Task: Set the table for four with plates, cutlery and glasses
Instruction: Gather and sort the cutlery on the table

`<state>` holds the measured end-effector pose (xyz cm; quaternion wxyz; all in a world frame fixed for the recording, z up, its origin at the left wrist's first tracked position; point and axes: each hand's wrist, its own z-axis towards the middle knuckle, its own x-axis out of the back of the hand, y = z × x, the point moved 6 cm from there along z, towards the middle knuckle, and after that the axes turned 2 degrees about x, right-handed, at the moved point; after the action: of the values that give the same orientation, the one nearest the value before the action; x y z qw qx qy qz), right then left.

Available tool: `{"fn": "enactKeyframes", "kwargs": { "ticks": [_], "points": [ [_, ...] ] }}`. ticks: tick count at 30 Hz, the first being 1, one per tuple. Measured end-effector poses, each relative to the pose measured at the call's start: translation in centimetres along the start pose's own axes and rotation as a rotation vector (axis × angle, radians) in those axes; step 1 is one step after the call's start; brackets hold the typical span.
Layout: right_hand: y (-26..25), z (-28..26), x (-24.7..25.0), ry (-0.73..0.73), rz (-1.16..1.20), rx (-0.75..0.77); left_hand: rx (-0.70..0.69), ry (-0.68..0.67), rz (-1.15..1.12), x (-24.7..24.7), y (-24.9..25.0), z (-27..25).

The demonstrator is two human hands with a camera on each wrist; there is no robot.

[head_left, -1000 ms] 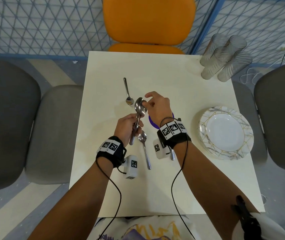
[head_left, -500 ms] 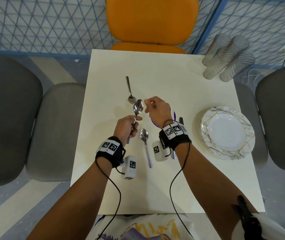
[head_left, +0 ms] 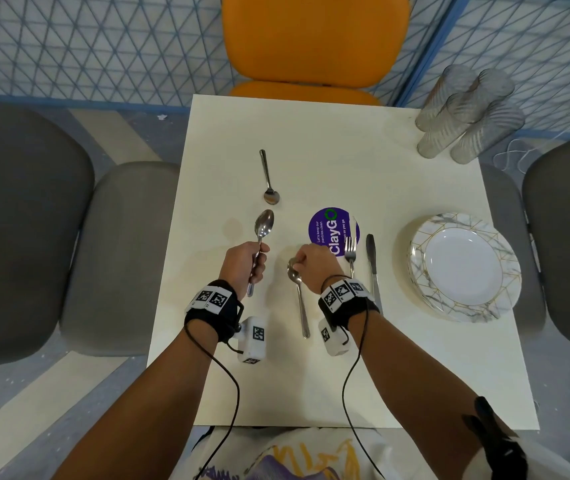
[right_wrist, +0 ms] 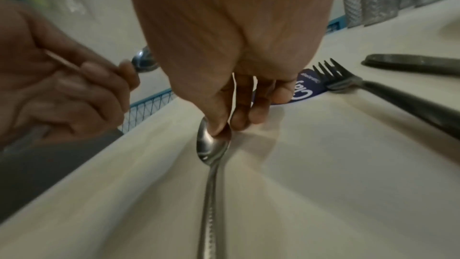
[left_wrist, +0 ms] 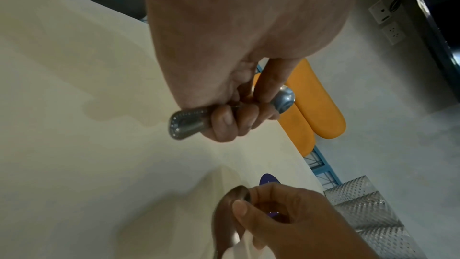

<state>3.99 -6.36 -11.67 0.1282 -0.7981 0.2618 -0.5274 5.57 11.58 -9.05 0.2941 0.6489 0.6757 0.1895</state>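
Observation:
My left hand [head_left: 254, 259] grips the handle of a steel spoon [head_left: 264, 224] above the white table [head_left: 363, 150], bowl pointing away from me; the left wrist view shows the fingers curled round that spoon [left_wrist: 185, 125]. My right hand [head_left: 300, 262] pinches the bowl of a second spoon [head_left: 301, 306], whose handle lies toward me on the table. In the right wrist view the thumb presses into this second spoon [right_wrist: 211, 147]. A small spoon [head_left: 269, 181] lies farther out. A fork [head_left: 350, 252] and a knife [head_left: 373, 268] lie right of my right hand.
A stack of marbled plates [head_left: 463, 268] sits at the table's right edge. Several ribbed glasses [head_left: 467, 116] stand at the far right corner. A purple round sticker [head_left: 334, 230] marks the middle. An orange chair [head_left: 314, 39] stands opposite, with grey chairs [head_left: 24, 230] on both sides.
My right hand let go of the bowl of the spoon held by my left hand and dropped to the spoon on the table. My left hand shifted slightly left with its spoon.

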Motion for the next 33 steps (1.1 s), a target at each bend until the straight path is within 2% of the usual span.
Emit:
{"fn": "enactKeyframes", "kwargs": {
  "ticks": [3, 9, 13, 19, 26, 33],
  "points": [
    [-0.3, 0.2, 1.4, 0.031, 0.225, -0.017, -0.021, 0.008, 0.022, 0.4, 0.4, 0.0],
    [-4.2, 0.5, 7.8, 0.245, 0.597, 0.076, -0.057, 0.005, 0.02, 0.4, 1.1, -0.2],
    [-6.0, 1.5, 8.7, 0.33, 0.565, 0.103, -0.077, -0.068, -0.001, -0.8, 1.3, -0.8],
    [-7.0, 1.7, 7.0, 0.354, 0.464, 0.095, -0.062, -0.137, 0.036, -1.9, 1.3, -1.3],
    [-6.8, 1.7, 6.5, 0.338, 0.379, 0.076, -0.05, -0.151, -0.011, -2.0, 1.4, -0.9],
    [-6.8, 3.8, 5.9, 0.284, 0.368, 0.056, 0.048, -0.158, -0.058, -1.6, 1.5, -0.6]
  ]
}}
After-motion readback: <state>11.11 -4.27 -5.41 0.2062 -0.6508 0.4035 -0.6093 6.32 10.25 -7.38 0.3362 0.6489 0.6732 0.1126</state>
